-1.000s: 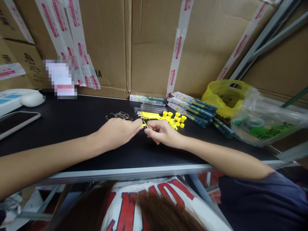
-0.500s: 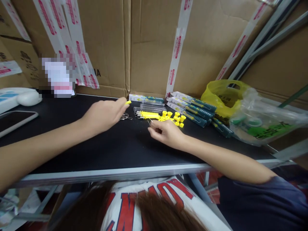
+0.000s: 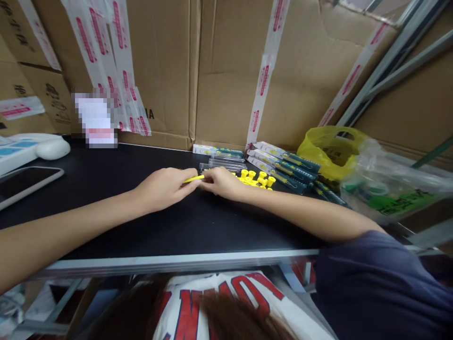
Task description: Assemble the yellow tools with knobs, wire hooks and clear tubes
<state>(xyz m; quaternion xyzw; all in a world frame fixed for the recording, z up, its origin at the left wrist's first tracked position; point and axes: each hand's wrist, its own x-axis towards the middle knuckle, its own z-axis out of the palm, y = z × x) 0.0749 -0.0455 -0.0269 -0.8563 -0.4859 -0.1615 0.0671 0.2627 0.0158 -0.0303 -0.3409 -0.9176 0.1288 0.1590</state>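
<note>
My left hand (image 3: 164, 186) rests on the black tabletop (image 3: 116, 198) with its fingers pinched on a thin yellow stick (image 3: 193, 179). My right hand (image 3: 221, 182) lies just to its right, fingers curled, touching the other end of the same stick. Right behind my right hand sit several small yellow caps (image 3: 258, 178) and clear tubes (image 3: 222, 164). Whether anything else is inside my right fingers is hidden.
Green and white packaged tools (image 3: 283, 163) lie fanned at the back. A yellow bag (image 3: 327, 151) and a clear plastic bag (image 3: 385, 184) fill the right side. A phone (image 3: 24, 182) and a white device (image 3: 31, 147) sit at the left. Taped cardboard boxes (image 3: 226, 71) wall the back.
My left hand swung out to the back left with the yellow stick, then came back to meet my right hand. My right hand shifted forward toward the yellow caps.
</note>
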